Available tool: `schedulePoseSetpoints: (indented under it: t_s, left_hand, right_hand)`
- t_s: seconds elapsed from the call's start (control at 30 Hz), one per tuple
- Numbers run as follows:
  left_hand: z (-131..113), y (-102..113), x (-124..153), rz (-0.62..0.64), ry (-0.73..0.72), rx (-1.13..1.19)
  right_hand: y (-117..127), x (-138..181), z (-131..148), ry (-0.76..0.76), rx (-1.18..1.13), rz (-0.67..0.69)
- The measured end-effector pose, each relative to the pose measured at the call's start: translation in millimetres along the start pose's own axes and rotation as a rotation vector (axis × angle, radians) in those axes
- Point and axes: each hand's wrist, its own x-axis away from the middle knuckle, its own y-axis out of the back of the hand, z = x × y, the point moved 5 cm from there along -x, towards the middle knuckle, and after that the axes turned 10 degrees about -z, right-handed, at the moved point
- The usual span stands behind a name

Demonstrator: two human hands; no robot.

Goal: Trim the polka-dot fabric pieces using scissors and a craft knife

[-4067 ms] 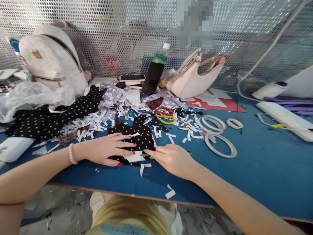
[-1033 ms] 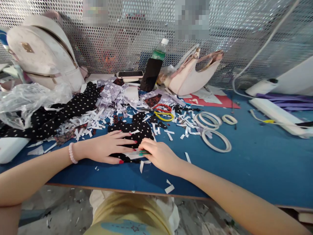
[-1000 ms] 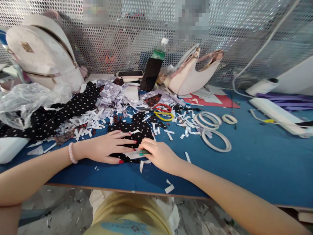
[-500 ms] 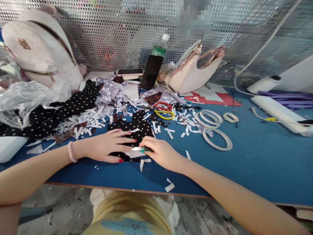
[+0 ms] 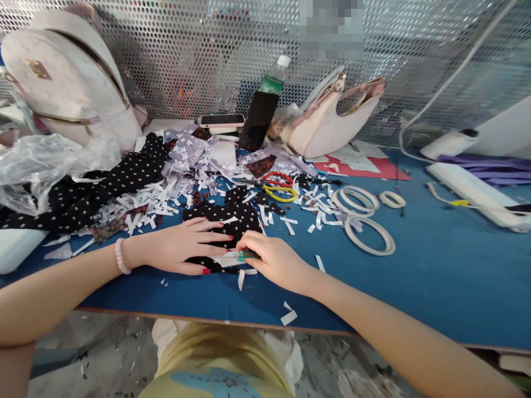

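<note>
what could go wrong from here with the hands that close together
The slim tool in the right hand points toward the left hand, so a slip might jab a finger; how sharp its tip is, I can't tell.
White strips lie right at the near edge of the black dotted cloth and might get caught under it if it shifts.

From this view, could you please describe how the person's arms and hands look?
Both forearms are bare, no sleeves in view. The left hand has red nails and a pale pink beaded bracelet at its wrist. The right hand wears no visible bracelet; whether the teal by its fingers is polish is unclear.
</note>
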Motion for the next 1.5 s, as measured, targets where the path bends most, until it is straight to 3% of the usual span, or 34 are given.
schedulePoseSetpoints:
  t_s: [0.5, 0.8, 1.5]
  left_hand:
    - [-0.6, 2.7, -1.0, -0.021, 0.007, 0.034]
    - [1.0, -0.5, 0.4, 0.001, -0.003, 0.01]
    - [-0.8, 1.9, -0.1, 0.021, 0.014, 0.02]
  right_hand:
    - [-8.3, 0.8, -0.1, 0.054, 0.112, -0.032]
    - [-0.1, -0.1, -2.7, -0.024, -0.002, -0.034]
    - [-0.3, 1.6, -3.2, -0.039, -0.073, -0.009]
